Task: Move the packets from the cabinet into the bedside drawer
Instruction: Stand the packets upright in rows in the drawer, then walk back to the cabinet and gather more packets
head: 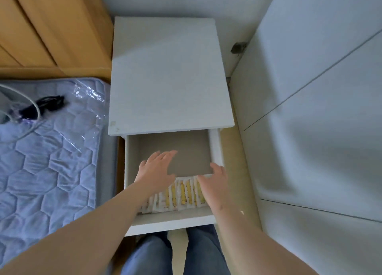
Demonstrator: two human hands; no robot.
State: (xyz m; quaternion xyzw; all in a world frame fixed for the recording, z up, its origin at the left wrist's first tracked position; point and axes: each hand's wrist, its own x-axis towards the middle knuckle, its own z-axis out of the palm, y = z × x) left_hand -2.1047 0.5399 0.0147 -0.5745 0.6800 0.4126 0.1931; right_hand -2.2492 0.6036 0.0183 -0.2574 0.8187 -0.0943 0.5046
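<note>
Yellow-and-white packets (182,194) lie in a row at the near end of the open bedside drawer (187,150). The left hand (157,171) and right hand (215,185) hover above them with fingers spread, probably holding nothing. Whether more packets wait elsewhere is not visible.

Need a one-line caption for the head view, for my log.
In the pulled-out bedside drawer, the left hand and right hand spread open over yellow-and-white packets lined along its front.

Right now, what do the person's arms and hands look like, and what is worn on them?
The left arm and right arm are bare to the frame edge; no sleeves show. The left hand and right hand carry no visible gloves, rings or watch.
</note>
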